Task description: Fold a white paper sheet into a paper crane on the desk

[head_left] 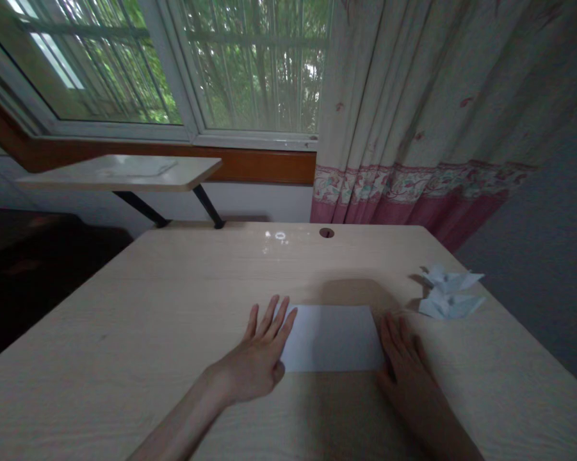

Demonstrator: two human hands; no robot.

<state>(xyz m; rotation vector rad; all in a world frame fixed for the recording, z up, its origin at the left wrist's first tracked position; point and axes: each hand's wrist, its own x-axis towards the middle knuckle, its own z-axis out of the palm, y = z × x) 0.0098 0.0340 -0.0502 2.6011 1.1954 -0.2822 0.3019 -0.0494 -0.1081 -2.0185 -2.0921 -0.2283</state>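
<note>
Sheet (333, 338) braced flat from both sides

Paper first: we see a white sheet lying flat on the pale wooden worktop (173, 307), near the front edge and a little right of centre, squared to us. Our left hand (264, 355) rests palm down at its left edge, fingers (275, 315) stretched out and slightly fanned, gripping nothing. The inner side of the hand meets the paper's border, which we judge keeps the sheet from sliding. Our right hand (406, 365) lies palm down just beside the right edge, fingers extended and close together, likewise closed on nothing. Shadow keeps us from telling whether it touches the paper. Neither hand lifts a corner, so the sheet lies level.

Further right, well apart from the sheet, two folded paper figures (449, 293) touch each other, probably set there out of the hands' way. Behind are a cable hole (326, 232) at the worktop's far edge, a small raised shelf (120, 173), a window (250, 64) and a flowered curtain (413, 128).
</note>
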